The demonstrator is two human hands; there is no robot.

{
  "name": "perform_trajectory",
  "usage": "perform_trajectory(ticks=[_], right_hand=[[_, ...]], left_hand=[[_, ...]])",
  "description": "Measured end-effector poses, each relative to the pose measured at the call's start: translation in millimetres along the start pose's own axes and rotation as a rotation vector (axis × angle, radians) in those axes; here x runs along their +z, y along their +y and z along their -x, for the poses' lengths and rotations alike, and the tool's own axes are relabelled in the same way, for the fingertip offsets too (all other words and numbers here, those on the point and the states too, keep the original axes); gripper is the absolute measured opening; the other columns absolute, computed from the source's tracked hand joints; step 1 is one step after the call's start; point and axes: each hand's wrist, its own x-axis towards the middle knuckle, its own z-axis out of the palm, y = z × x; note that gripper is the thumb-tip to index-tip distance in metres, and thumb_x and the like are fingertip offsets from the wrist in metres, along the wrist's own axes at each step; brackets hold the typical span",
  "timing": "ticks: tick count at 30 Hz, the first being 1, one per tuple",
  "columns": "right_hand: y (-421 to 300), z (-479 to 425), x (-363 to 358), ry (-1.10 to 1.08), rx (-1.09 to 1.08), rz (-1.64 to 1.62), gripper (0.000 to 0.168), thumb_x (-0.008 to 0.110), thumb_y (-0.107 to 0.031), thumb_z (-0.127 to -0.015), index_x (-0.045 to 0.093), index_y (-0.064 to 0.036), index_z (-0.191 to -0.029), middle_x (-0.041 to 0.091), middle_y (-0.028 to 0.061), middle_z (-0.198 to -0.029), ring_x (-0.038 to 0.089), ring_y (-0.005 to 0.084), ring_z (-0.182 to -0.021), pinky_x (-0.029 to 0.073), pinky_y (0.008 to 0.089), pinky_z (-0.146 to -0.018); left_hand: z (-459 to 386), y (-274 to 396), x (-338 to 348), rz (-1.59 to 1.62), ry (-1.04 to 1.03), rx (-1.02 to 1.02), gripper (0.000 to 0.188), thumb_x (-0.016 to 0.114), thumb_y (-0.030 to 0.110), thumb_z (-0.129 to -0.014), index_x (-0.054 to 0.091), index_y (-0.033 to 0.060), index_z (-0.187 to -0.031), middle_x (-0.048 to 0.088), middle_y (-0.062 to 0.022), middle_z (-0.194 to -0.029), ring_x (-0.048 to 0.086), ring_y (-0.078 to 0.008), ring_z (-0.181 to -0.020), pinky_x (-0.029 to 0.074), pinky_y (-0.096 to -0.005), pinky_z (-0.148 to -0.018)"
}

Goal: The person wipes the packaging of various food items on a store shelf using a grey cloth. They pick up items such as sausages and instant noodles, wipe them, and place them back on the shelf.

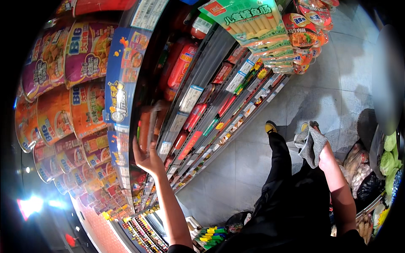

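My left hand (148, 159) is raised at a shelf of packaged sausages, its fingers around the lower end of a clear-wrapped pack of reddish-brown food (148, 128), blurred, in the shadowed shelf opening. Near it, red sausage packs (183, 66) lie farther along the same shelf. My right hand (323, 155) holds a crumpled grey cloth (313, 145) above the floor, over one of my feet. The cloth hides most of its fingers.
Instant noodle tubs (85, 50) stand stacked at the left. Green sausage packs (253, 22) hang from the shelving at the top. Price labels line the shelf edges (190, 98). Bagged produce (357, 164) and green vegetables (389, 158) are at the right. Grey tiled floor (218, 183) lies between.
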Motion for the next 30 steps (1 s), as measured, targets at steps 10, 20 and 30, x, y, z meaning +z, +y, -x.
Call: perform_trajectory(ticks=[10,20,30], right_hand=[[5,18,26,0.007,-0.009,-0.104,0.052,0.047,-0.050,-0.100,0.061,-0.003,-0.116,0.070,0.0143,-0.103,0.069,0.0247,-0.090,0.057,0.0365,-0.077],[4,11,32,-0.012,-0.033,-0.182,0.035,0.048,-0.041,-0.102,0.059,-0.010,-0.115,0.069,0.0153,-0.107,0.067,0.0281,-0.099,0.054,0.0417,-0.090],[-25,28,41,-0.006,-0.061,-0.096,0.032,0.053,-0.041,-0.099,0.062,-0.012,-0.105,0.068,0.0105,-0.101,0.067,0.0261,-0.093,0.056,0.0387,-0.082]], left_hand=[[-48,-47,14,-0.292,-0.177,0.050,0.060,0.074,0.017,-0.087,0.050,-0.0020,-0.138,0.056,-0.0184,-0.137,0.056,-0.0267,-0.120,0.044,-0.0343,-0.100],[-28,2,34,-0.625,-0.229,0.096,0.059,0.058,0.025,-0.096,0.038,0.0014,-0.147,0.055,-0.0278,-0.131,0.053,-0.0449,-0.117,0.036,-0.0524,-0.100],[-25,-30,45,-0.801,-0.267,0.032,0.070,0.050,0.044,-0.098,0.028,0.0042,-0.151,0.043,-0.0268,-0.141,0.037,-0.0453,-0.133,0.020,-0.0647,-0.109]])
